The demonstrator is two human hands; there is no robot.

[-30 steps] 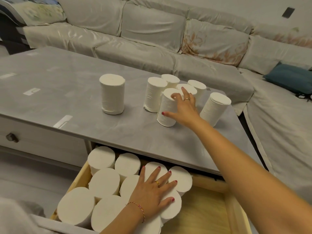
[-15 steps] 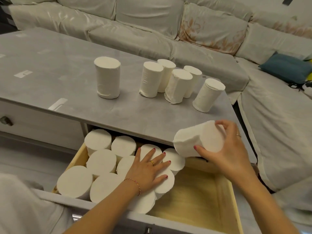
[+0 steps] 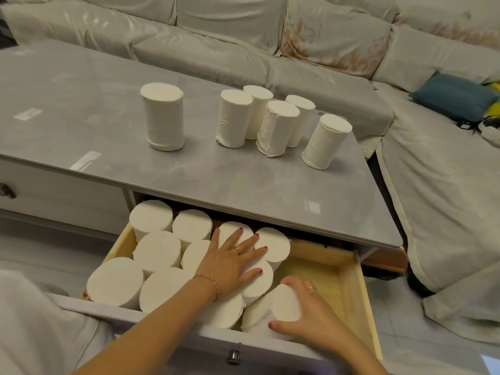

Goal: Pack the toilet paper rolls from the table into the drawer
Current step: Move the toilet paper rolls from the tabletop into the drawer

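White unlabelled roll (image 3: 285, 304) in right hand (image 3: 311, 312)'s grasp; left hand (image 3: 230, 262) flat, released.

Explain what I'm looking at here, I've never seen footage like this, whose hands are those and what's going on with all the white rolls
No machine here: a person wears a camera on the head, looking down at their own two bare hands. The left hand lies flat on the toilet paper rolls standing packed in the open wooden drawer. The right hand has its grip on one roll, setting it beside the others. Six more rolls wait upright on the grey table: one alone and five grouped to its right. Behind is a pale sofa.
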